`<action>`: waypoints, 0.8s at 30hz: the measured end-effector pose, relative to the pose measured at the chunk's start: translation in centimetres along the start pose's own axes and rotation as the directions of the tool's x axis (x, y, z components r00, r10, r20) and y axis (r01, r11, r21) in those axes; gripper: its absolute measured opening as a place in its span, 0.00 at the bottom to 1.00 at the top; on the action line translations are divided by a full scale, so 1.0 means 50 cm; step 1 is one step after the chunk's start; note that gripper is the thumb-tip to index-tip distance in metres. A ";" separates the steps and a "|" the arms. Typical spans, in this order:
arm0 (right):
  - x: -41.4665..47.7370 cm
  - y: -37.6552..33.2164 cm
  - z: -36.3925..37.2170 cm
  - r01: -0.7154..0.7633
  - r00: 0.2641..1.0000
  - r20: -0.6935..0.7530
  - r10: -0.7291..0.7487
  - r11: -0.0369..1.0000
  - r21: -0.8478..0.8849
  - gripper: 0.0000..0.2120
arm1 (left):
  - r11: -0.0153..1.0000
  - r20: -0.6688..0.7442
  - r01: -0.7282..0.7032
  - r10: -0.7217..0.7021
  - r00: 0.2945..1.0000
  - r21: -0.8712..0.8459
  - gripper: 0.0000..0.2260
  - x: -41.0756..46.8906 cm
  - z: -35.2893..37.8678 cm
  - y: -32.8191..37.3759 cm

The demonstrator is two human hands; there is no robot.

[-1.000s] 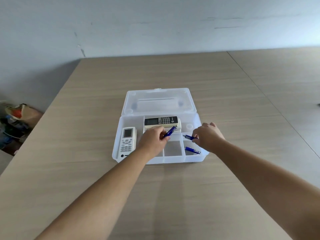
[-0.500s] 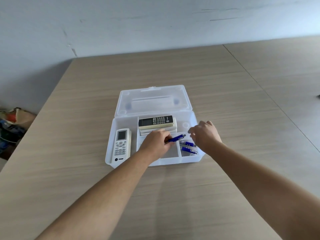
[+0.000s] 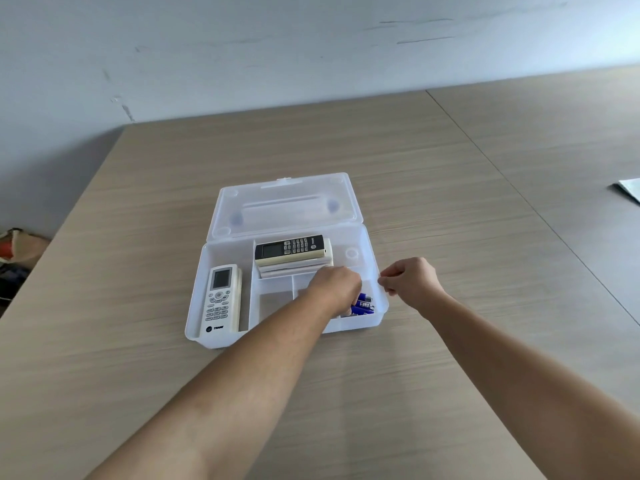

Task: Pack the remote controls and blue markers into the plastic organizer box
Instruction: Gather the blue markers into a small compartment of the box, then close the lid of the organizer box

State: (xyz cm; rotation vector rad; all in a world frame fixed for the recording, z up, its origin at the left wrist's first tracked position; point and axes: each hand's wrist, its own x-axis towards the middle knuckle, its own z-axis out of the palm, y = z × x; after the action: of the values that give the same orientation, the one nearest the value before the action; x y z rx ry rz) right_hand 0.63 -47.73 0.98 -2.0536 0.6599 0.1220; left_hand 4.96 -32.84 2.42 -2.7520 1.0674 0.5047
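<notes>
The clear plastic organizer box (image 3: 375, 320) lies open on the wooden table, its lid (image 3: 287, 206) folded back flat. A white remote (image 3: 221, 299) fills the left compartment. A black-faced remote (image 3: 292, 249) tops a stack in the rear compartment. Blue markers (image 3: 364, 304) lie in the front right compartment. My left hand (image 3: 336, 289) reaches down into that compartment, fingertips on a marker and partly hiding the others. My right hand (image 3: 412, 280) has its fingers curled, fingertips touching the box's right rim.
A white sheet (image 3: 631, 190) pokes in at the table's right edge. Bags (image 3: 17, 247) sit on the floor past the table's left edge. A seam (image 3: 512, 188) splits the tabletop on the right. A wall stands behind.
My left hand has carried its blue marker from above the middle cell down into the front right compartment. My right hand has drawn back from the markers to the box's right rim.
</notes>
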 end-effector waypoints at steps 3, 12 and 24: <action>0.001 0.005 0.001 -0.001 1.000 -0.002 0.001 1.000 0.013 0.03 | 0.998 -0.003 0.006 -0.006 1.000 0.068 0.08 0.013 0.009 0.009; 0.012 -0.012 -0.015 0.014 0.997 -0.072 -0.010 0.998 0.066 0.11 | 0.927 -0.359 0.056 -0.198 0.912 -0.370 0.05 -0.039 -0.051 -0.121; 0.203 -0.200 0.011 0.110 0.984 -0.149 -0.096 0.990 0.085 0.17 | 0.308 -0.021 0.417 -0.824 0.566 -0.855 0.26 -0.062 -0.027 -0.459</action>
State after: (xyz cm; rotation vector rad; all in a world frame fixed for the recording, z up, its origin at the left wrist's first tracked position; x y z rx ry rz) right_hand 14.36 -47.28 4.87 -2.0155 0.6342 -0.1171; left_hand 18.70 -14.35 5.15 -3.8139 -0.6100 0.1512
